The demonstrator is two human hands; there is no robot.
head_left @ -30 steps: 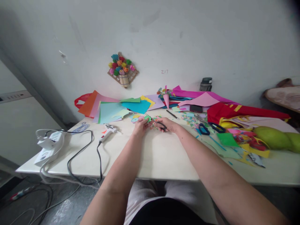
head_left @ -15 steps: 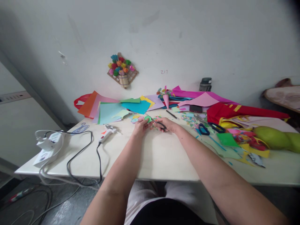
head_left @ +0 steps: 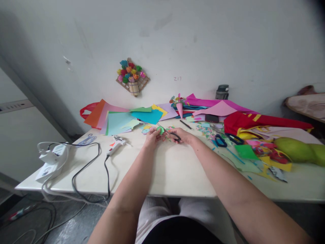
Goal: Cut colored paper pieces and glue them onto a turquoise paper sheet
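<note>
My left hand (head_left: 153, 136) pinches a small piece of green paper (head_left: 160, 129) near the middle of the table. Beside it, my right hand (head_left: 181, 135) is closed round the dark handles of a pair of scissors (head_left: 175, 136). The blades point up and left, close against the green paper. Small coloured paper cutouts (head_left: 146, 129) lie just beyond my left hand. Many tiny paper scraps (head_left: 205, 130) are scattered to the right of my right hand. A black pen (head_left: 186, 124) rests behind that hand.
A white glue gun (head_left: 116, 145) lies at left, its cord running to a power strip (head_left: 52, 161). Coloured paper sheets (head_left: 119, 122) line the wall side. Blue-handled scissors (head_left: 220, 140), a green square (head_left: 246, 152) and a red cloth item (head_left: 264, 122) crowd the right. A bottle (head_left: 222, 92) stands behind.
The hands stay almost in place. The green paper piece has turned slightly between my left fingers and the scissors; the rest of the table looks the same.
</note>
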